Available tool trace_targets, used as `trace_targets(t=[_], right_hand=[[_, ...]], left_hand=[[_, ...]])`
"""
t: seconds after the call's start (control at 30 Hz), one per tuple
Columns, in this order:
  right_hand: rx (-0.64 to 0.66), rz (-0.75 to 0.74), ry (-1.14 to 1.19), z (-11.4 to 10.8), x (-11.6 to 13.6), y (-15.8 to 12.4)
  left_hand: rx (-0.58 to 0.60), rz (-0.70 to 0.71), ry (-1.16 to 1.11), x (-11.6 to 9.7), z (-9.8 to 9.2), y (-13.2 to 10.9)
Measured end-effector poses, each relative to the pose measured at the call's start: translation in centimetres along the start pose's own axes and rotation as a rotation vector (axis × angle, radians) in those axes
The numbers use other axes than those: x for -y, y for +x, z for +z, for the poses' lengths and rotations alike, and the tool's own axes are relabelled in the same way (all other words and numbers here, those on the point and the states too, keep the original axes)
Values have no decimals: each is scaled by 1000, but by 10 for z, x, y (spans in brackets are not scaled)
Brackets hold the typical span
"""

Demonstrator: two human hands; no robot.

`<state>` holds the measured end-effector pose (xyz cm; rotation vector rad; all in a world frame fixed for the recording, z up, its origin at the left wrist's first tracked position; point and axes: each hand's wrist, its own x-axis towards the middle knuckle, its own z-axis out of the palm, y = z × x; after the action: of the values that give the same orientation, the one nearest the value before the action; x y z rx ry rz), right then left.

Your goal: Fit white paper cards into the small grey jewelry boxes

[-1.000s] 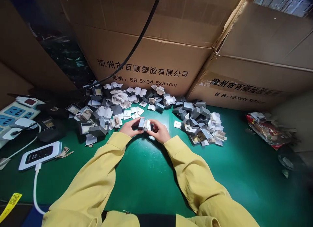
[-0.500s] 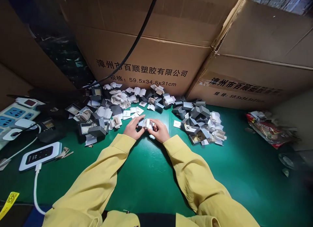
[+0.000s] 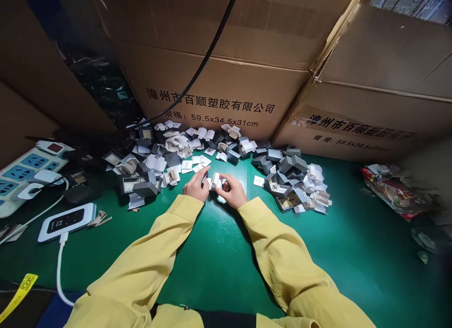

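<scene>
Near the middle of the green table [image 3: 219, 252], my left hand [image 3: 197, 186] is closed around a small dark box, mostly hidden by the fingers. Close beside it, my right hand [image 3: 232, 190] pinches a small white piece [image 3: 214, 181]. Another white item lies under the right fingers, too covered to make out. Beyond my left hand spreads a heap of small dark boxes and folded white papers [image 3: 178, 142]. To the right sits a second pile of dark boxes [image 3: 286, 165] with white papers at its right side. A single white card [image 3: 259, 181] lies at that pile's left edge.
Large cardboard cartons [image 3: 226, 78] stand behind the piles, with a black cable [image 3: 208, 50] hanging in front. At the left are a power strip [image 3: 30, 170] and a white device [image 3: 67, 220] with a plugged-in cord. A red plastic packet [image 3: 391, 189] lies at the right.
My hands have drawn slightly apart, and the white piece now shows in my right fingers, separate from the dark box at my left hand. The whole view has shifted slightly.
</scene>
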<state>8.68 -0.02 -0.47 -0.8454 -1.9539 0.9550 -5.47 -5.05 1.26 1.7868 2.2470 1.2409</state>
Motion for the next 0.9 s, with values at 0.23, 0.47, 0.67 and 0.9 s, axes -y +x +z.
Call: trace_targets(t=[0.23, 0.47, 0.67, 0.9], right_hand=[[4, 3, 22, 0, 1, -1], [-1, 85, 96, -1, 4, 0], [-26, 277, 539, -2, -5, 4], [-55, 394, 673, -6, -8, 9]], left_hand=[[36, 53, -19, 10, 7, 2], [146, 159, -28, 21, -5, 9], [384, 243, -11, 28, -29, 18], [569, 250, -197, 34, -43, 18]])
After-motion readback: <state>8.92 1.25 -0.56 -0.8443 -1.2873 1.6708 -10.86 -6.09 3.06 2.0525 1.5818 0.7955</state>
